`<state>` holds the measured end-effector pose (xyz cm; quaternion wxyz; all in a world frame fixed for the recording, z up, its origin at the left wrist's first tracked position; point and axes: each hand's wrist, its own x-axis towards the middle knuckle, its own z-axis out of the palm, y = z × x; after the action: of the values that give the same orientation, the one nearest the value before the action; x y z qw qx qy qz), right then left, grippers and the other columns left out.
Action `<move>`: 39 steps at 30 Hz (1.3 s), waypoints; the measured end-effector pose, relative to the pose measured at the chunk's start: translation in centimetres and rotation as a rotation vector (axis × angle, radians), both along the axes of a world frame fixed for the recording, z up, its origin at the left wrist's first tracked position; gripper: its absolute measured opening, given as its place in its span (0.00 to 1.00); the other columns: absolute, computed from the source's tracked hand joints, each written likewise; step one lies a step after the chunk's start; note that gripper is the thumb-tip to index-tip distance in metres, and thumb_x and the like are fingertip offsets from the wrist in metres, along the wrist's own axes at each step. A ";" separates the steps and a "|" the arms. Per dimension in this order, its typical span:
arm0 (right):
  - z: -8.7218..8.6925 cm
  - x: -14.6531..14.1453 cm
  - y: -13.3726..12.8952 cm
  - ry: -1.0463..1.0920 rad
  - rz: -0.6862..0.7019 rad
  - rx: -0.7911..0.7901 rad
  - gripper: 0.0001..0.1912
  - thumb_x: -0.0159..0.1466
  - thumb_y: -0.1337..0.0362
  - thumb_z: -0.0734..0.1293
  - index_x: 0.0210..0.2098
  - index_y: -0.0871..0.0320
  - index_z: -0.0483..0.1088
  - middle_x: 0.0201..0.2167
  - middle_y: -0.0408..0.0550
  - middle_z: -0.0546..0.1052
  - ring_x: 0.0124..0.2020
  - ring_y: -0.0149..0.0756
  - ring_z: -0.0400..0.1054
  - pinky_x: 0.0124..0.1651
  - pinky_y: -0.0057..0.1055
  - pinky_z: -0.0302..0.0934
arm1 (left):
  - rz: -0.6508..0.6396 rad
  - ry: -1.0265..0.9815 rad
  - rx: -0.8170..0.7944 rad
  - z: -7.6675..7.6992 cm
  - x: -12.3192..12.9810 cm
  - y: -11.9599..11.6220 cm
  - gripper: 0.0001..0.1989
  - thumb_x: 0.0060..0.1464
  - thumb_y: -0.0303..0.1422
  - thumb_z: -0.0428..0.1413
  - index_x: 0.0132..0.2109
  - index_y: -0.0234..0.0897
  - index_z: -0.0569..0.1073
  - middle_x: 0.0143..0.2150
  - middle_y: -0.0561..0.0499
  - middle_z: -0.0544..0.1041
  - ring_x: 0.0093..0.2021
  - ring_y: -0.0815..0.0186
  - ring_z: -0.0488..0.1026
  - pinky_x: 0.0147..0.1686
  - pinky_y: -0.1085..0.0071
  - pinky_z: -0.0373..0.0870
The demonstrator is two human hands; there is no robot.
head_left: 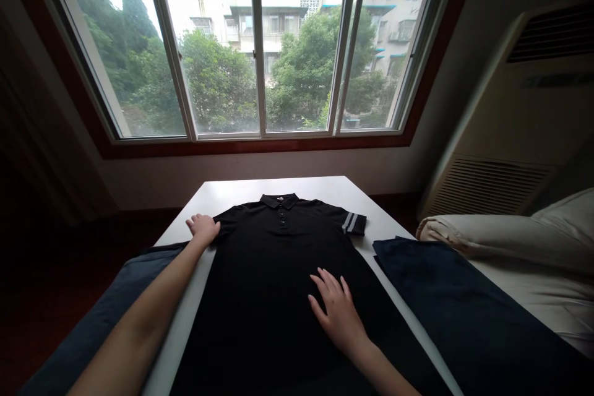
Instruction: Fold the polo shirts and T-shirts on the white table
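A black polo shirt (pixel 269 284) lies spread face up on a white table (pixel 320 185), its collar toward the window. The right-hand sleeve shows two light grey stripes. My left hand (pixel 203 229) rests over the end of the left-hand sleeve, fingers out and thumb apart, hiding that cuff. Over the shirt's lower front is my right hand (pixel 338 309), its fingers spread and nothing in them; whether it presses on the cloth I cannot tell.
Dark blue folded cloth (pixel 464 297) lies along the table's right side. Another dark blue garment (pixel 125 284) hangs over the left edge, partly under my left arm. A cream sofa (pixel 524 235) and a floor-standing air conditioner (pixel 501 136) stand right. A window (pixel 260 74) is ahead.
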<state>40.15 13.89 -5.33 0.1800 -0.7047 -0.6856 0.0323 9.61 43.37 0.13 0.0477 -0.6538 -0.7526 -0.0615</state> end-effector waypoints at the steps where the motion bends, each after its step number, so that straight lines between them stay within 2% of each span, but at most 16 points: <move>1: 0.1 0.0 -0.1 0.001 -0.001 -0.001 0.26 0.69 0.54 0.54 0.62 0.56 0.63 0.66 0.54 0.62 0.68 0.47 0.51 0.69 0.55 0.42 | 0.031 0.064 -0.002 -0.5 -0.3 0.8 0.24 0.54 0.45 0.52 0.47 0.28 0.77 0.54 0.28 0.72 0.57 0.40 0.65 0.54 0.48 0.58; 4: 0.3 0.0 -0.2 0.003 -0.005 -0.013 0.25 0.69 0.55 0.55 0.62 0.56 0.64 0.66 0.53 0.62 0.68 0.47 0.52 0.69 0.55 0.42 | 0.127 0.097 -0.043 -2.3 -1.1 2.2 0.25 0.52 0.48 0.53 0.43 0.30 0.78 0.54 0.27 0.73 0.57 0.37 0.65 0.53 0.46 0.56; 7: 0.6 0.0 -0.2 0.001 -0.006 -0.033 0.26 0.69 0.55 0.55 0.63 0.57 0.63 0.66 0.53 0.61 0.68 0.45 0.50 0.69 0.54 0.42 | 0.189 -0.080 -0.081 -3.3 -1.7 2.8 0.26 0.50 0.49 0.54 0.43 0.29 0.77 0.54 0.24 0.72 0.57 0.35 0.65 0.52 0.45 0.57; 10: 0.7 0.0 -0.2 0.001 -0.005 -0.049 0.27 0.69 0.55 0.54 0.63 0.57 0.62 0.67 0.53 0.60 0.69 0.45 0.50 0.69 0.54 0.41 | 0.140 -0.325 -0.054 -3.4 -1.9 3.2 0.21 0.48 0.44 0.57 0.42 0.31 0.75 0.52 0.27 0.74 0.55 0.35 0.68 0.51 0.45 0.60; 14: 0.7 0.1 -0.2 0.006 -0.003 -0.056 0.27 0.69 0.55 0.54 0.63 0.58 0.63 0.67 0.53 0.60 0.69 0.46 0.50 0.69 0.55 0.42 | 0.021 -0.479 0.017 -2.8 -0.8 3.3 0.21 0.56 0.44 0.51 0.48 0.32 0.71 0.51 0.34 0.76 0.52 0.47 0.73 0.47 0.59 0.68; 17: 0.8 0.0 -0.2 0.014 -0.001 -0.046 0.26 0.69 0.55 0.54 0.63 0.57 0.63 0.66 0.53 0.61 0.69 0.46 0.50 0.69 0.54 0.42 | -0.162 -0.556 0.123 -2.2 1.3 2.4 0.21 0.61 0.45 0.47 0.53 0.34 0.65 0.54 0.39 0.75 0.53 0.55 0.73 0.48 0.65 0.69; 19: 1.0 -0.1 -0.2 0.018 -0.003 -0.044 0.26 0.69 0.55 0.55 0.63 0.57 0.63 0.66 0.53 0.61 0.68 0.46 0.51 0.69 0.54 0.42 | -0.389 -0.591 0.119 -2.1 2.8 1.2 0.21 0.59 0.45 0.49 0.54 0.37 0.64 0.54 0.41 0.74 0.54 0.55 0.73 0.51 0.65 0.68; 22: 1.1 -0.2 -0.2 0.016 -0.006 -0.047 0.26 0.69 0.55 0.55 0.63 0.57 0.63 0.66 0.53 0.61 0.68 0.46 0.51 0.69 0.54 0.42 | -0.710 -0.552 -0.061 -2.7 4.3 -1.2 0.28 0.56 0.48 0.53 0.58 0.39 0.62 0.59 0.41 0.71 0.59 0.54 0.69 0.55 0.63 0.65; 24: 1.1 -0.2 -0.3 0.015 -0.008 -0.052 0.26 0.69 0.55 0.55 0.63 0.57 0.63 0.66 0.53 0.61 0.68 0.46 0.50 0.69 0.54 0.42 | -0.789 -0.490 -0.157 -3.7 4.6 -2.6 0.32 0.56 0.51 0.52 0.62 0.38 0.60 0.63 0.40 0.67 0.62 0.53 0.65 0.60 0.62 0.61; 28: 1.0 -0.1 -0.3 0.014 -0.004 -0.055 0.26 0.69 0.55 0.55 0.63 0.58 0.63 0.66 0.53 0.61 0.69 0.45 0.50 0.69 0.53 0.42 | -0.765 -0.367 -0.110 -5.9 4.2 -3.9 0.31 0.60 0.50 0.46 0.64 0.36 0.61 0.69 0.41 0.59 0.70 0.55 0.53 0.67 0.58 0.43; 30: 1.1 -0.1 -0.2 0.017 -0.001 -0.054 0.26 0.69 0.55 0.54 0.63 0.58 0.63 0.66 0.54 0.61 0.69 0.45 0.50 0.69 0.54 0.42 | -0.725 -0.324 -0.063 -6.6 3.9 -4.2 0.30 0.62 0.48 0.45 0.64 0.36 0.61 0.70 0.42 0.58 0.71 0.58 0.50 0.68 0.58 0.39; 36: 1.2 -0.2 -0.5 0.097 0.001 -0.045 0.25 0.69 0.56 0.56 0.62 0.57 0.64 0.66 0.53 0.62 0.69 0.44 0.50 0.70 0.53 0.39 | -0.554 -0.238 0.019 -7.6 3.5 -5.5 0.27 0.64 0.46 0.44 0.64 0.38 0.64 0.69 0.42 0.59 0.70 0.57 0.51 0.68 0.50 0.37; 39: 0.6 0.5 -0.3 0.222 0.006 0.005 0.23 0.67 0.56 0.58 0.58 0.56 0.67 0.63 0.53 0.66 0.67 0.44 0.55 0.70 0.53 0.40 | -0.510 -0.239 0.060 -8.0 3.1 -6.1 0.25 0.64 0.45 0.45 0.63 0.39 0.65 0.69 0.43 0.60 0.70 0.56 0.52 0.67 0.47 0.38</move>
<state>40.65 13.55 -4.69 0.2566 -0.6943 -0.6636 0.1087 12.70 37.27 -7.92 -0.0388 -0.8086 -0.5618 -0.1704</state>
